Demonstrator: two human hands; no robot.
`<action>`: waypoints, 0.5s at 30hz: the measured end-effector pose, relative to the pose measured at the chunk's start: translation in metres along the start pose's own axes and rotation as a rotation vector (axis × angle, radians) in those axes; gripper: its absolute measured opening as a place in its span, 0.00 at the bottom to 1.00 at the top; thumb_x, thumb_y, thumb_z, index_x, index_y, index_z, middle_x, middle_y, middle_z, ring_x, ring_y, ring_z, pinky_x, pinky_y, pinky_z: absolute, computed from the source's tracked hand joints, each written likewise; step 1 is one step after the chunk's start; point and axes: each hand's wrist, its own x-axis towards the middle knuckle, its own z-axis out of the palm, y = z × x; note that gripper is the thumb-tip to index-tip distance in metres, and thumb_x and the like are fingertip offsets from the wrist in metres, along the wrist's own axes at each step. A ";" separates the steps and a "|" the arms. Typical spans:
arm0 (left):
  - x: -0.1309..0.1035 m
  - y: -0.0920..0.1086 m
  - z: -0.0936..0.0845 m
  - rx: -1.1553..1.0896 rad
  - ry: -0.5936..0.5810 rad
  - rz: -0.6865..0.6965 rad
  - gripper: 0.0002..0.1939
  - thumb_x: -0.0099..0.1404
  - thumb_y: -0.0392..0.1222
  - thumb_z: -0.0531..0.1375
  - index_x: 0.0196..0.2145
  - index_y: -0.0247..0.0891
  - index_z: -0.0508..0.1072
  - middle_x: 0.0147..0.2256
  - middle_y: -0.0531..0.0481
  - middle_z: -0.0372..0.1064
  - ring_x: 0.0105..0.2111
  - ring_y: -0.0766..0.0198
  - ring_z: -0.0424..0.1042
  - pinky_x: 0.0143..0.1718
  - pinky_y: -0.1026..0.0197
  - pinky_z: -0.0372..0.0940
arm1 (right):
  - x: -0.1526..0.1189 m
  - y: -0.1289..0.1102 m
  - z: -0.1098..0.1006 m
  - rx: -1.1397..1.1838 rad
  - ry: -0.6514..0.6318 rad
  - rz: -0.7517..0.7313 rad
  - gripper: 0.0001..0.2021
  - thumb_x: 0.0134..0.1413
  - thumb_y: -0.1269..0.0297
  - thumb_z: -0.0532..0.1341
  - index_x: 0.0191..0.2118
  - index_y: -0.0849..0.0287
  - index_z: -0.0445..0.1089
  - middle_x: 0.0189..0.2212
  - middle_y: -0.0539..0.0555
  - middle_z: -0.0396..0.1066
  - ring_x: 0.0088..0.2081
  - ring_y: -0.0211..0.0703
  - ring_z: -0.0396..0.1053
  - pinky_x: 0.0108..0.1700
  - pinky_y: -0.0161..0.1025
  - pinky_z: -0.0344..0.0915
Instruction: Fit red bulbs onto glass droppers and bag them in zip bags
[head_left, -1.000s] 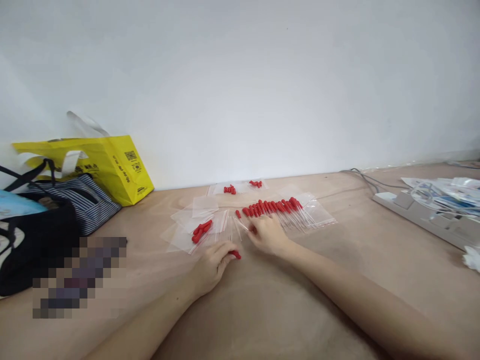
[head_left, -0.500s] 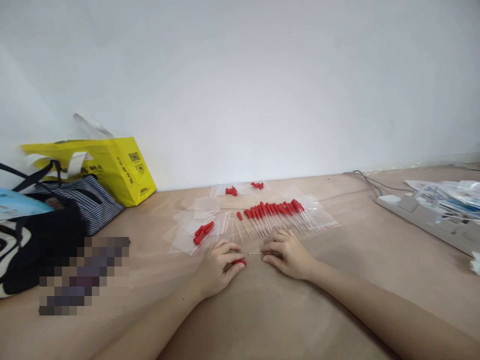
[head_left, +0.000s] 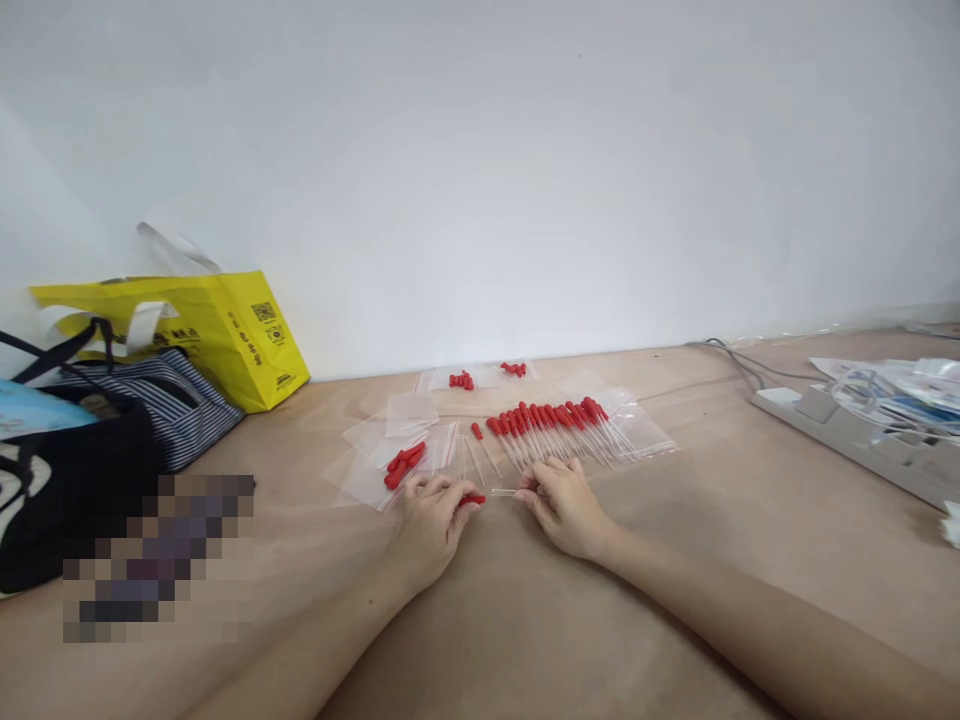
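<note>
My left hand (head_left: 433, 525) is closed on a red rubber bulb (head_left: 472, 499), whose end points to the right. Facing it, my right hand (head_left: 564, 505) pinches a thin clear glass tube (head_left: 502, 492). The tube's free end lies a short gap from the bulb, roughly in line with it. Behind my right hand, several droppers with red bulbs (head_left: 544, 415) lie side by side in a row. One more dropper (head_left: 477, 431) sits just left of that row, beside bare tubes (head_left: 466, 458). Loose red bulbs (head_left: 405, 463) rest on clear plastic bags (head_left: 360, 470) behind my left hand.
Farther back, more small red bulbs (head_left: 461, 381) lie on plastic bags by the wall. At left stand a yellow bag (head_left: 262, 340), a striped pouch (head_left: 176, 395) and a black bag (head_left: 82, 510). A power strip (head_left: 847, 440) with cables is at right.
Both hands have moved up slightly, and the bulb and tube with them. My right fingers have closed into a pinch on the tube; the bulb and tube ends now line up more closely.
</note>
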 end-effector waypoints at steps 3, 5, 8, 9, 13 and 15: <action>0.001 0.002 0.000 0.002 0.026 0.059 0.09 0.64 0.38 0.49 0.38 0.42 0.68 0.31 0.54 0.72 0.34 0.61 0.66 0.40 0.54 0.46 | 0.000 -0.003 0.002 0.033 0.001 -0.018 0.04 0.54 0.68 0.53 0.29 0.60 0.62 0.26 0.47 0.67 0.30 0.36 0.62 0.35 0.36 0.44; 0.002 0.003 -0.001 -0.003 0.058 0.078 0.10 0.63 0.37 0.50 0.37 0.42 0.69 0.30 0.53 0.73 0.33 0.62 0.67 0.40 0.54 0.46 | -0.001 -0.005 0.004 0.032 -0.005 -0.022 0.04 0.54 0.68 0.53 0.30 0.60 0.62 0.26 0.47 0.68 0.29 0.34 0.62 0.35 0.35 0.44; 0.003 0.005 -0.002 -0.015 0.079 0.083 0.09 0.63 0.37 0.50 0.34 0.42 0.70 0.29 0.54 0.72 0.32 0.62 0.67 0.41 0.53 0.46 | -0.001 -0.005 0.004 0.012 -0.024 -0.068 0.06 0.56 0.68 0.52 0.31 0.60 0.63 0.26 0.47 0.69 0.29 0.33 0.63 0.35 0.36 0.44; 0.003 0.006 -0.002 -0.020 0.081 0.081 0.09 0.63 0.37 0.50 0.33 0.41 0.70 0.29 0.54 0.72 0.33 0.62 0.67 0.42 0.52 0.45 | -0.001 -0.005 0.003 0.000 -0.026 -0.098 0.07 0.56 0.68 0.51 0.31 0.59 0.64 0.26 0.48 0.69 0.29 0.33 0.63 0.35 0.36 0.44; 0.002 0.010 -0.004 -0.040 0.088 0.082 0.08 0.63 0.37 0.51 0.30 0.40 0.69 0.27 0.56 0.71 0.32 0.64 0.67 0.47 0.50 0.42 | -0.002 -0.004 0.004 -0.053 0.019 -0.224 0.09 0.56 0.67 0.51 0.33 0.58 0.68 0.26 0.49 0.69 0.29 0.33 0.62 0.36 0.37 0.43; 0.001 0.011 -0.005 -0.044 0.098 0.091 0.07 0.62 0.38 0.52 0.29 0.40 0.69 0.26 0.57 0.71 0.31 0.64 0.67 0.49 0.49 0.41 | -0.002 -0.004 0.004 -0.075 0.057 -0.276 0.10 0.56 0.67 0.51 0.33 0.58 0.69 0.26 0.49 0.68 0.28 0.33 0.62 0.36 0.38 0.42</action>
